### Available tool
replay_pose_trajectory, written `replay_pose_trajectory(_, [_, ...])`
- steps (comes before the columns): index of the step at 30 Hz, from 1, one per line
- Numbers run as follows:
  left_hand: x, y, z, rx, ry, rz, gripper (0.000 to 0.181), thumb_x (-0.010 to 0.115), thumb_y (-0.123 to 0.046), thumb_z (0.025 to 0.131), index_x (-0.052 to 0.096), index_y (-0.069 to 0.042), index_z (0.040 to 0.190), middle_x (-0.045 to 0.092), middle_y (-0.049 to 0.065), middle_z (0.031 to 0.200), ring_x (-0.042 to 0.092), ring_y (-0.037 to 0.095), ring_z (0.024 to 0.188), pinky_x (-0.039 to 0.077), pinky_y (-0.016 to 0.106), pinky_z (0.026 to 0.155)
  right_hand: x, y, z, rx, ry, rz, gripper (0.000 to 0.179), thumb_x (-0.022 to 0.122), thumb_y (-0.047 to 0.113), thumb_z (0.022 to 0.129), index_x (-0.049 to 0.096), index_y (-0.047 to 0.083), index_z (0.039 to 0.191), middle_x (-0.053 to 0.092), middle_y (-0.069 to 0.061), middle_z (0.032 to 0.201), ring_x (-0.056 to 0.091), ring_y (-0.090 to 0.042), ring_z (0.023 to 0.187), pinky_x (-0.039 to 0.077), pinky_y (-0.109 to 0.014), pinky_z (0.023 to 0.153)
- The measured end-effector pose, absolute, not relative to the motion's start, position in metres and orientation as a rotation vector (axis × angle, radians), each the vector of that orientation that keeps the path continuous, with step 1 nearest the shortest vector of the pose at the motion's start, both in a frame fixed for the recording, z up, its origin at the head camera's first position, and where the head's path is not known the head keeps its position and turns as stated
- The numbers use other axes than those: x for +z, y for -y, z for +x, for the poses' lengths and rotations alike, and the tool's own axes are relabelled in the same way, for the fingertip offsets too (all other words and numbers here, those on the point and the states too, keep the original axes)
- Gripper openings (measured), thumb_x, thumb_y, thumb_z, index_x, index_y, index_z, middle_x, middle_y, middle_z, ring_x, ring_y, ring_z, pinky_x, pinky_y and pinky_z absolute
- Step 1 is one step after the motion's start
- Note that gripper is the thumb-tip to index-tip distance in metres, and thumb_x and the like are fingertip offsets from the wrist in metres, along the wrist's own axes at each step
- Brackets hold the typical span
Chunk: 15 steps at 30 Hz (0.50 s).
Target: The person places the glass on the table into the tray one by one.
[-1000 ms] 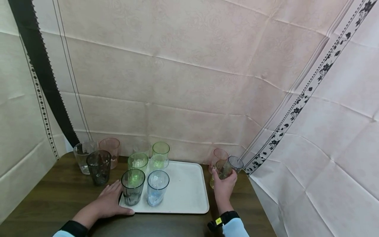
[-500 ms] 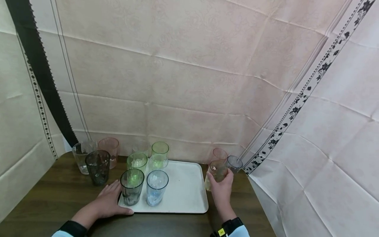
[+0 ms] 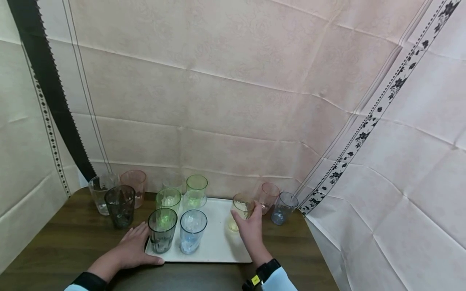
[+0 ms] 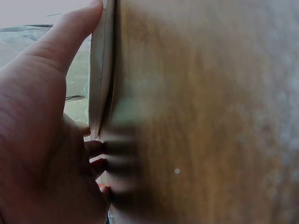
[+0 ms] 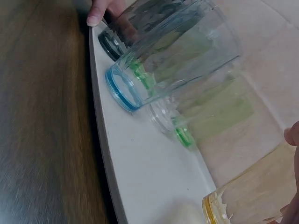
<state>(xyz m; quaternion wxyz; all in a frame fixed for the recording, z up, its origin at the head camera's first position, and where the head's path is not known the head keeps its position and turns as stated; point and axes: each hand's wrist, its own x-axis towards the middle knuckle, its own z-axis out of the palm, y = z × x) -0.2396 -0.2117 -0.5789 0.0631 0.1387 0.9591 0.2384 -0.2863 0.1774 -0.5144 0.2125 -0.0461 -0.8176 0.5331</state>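
Note:
In the head view, my right hand [image 3: 250, 232] grips a yellow-tinted drinking glass [image 3: 240, 203], thumb on one side and fingers on the other. The glass stands upright over the right part of a white tray [image 3: 222, 248]; its amber base [image 5: 210, 208] shows close over the tray in the right wrist view. My left hand [image 3: 132, 248] rests at the tray's front left corner, thumb along the front rim and fingers straight along the left side. On the tray's left half stand a grey glass [image 3: 162, 234], a blue glass [image 3: 193, 232], green glasses [image 3: 197, 184] and clear glass behind.
On the wooden table [image 3: 47, 250], left of the tray, stand a clear glass [image 3: 100, 198], a pink glass [image 3: 135, 186] and a dark glass [image 3: 121, 206]. Right of it are another pink glass [image 3: 270, 196] and a bluish-grey glass [image 3: 284, 210]. A cloth wall [image 3: 218, 101] rises behind.
My right hand has carried the yellow glass leftward, from beside the pink and bluish-grey glasses at the right to over the tray. The left hand stays at the tray corner.

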Motion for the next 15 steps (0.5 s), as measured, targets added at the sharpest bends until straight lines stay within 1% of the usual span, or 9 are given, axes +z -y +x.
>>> replay_pose_trajectory(3, [-0.58, 0.212, -0.24, 0.716, -2.9, 0.421, 0.139, 0.072, -0.085, 0.069, 0.03, 0.015, 0.157, 0.024, 0.041, 0.16, 0.019, 0.057, 0.146, 0.016, 0.074, 0.116, -0.518, -0.165, -0.295, 1.486, 2.277, -0.11, 0.088, 0.088, 0.036, 0.082, 0.04, 0.006, 0.148, 0.047, -0.014, 0.147, 0.041, -0.027, 0.141, 0.034, -0.053, 0.119])
replay_pose_trajectory(7, [-0.58, 0.213, -0.241, 0.716, -2.89, 0.422, 0.139, 0.072, -0.085, 0.07, 0.03, 0.015, 0.157, 0.024, 0.041, 0.16, 0.019, 0.057, 0.146, 0.015, 0.074, 0.116, -0.52, -0.151, -0.304, 1.525, 2.263, -0.072, 0.087, 0.089, 0.03, 0.082, 0.04, 0.007, 0.149, 0.048, -0.011, 0.147, 0.041, -0.024, 0.142, 0.033, -0.05, 0.12])
replay_pose_trajectory(15, [-0.576, 0.212, -0.238, 0.719, -2.903, 0.42, 0.139, 0.073, -0.085, 0.068, 0.032, 0.015, 0.156, 0.026, 0.041, 0.159, 0.02, 0.058, 0.145, 0.016, 0.074, 0.116, -0.519, -0.131, -0.323, 1.524, 2.323, -0.036, 0.092, 0.087, 0.036, 0.083, 0.036, 0.002, 0.152, 0.045, -0.017, 0.152, 0.038, -0.027, 0.144, 0.033, -0.05, 0.12])
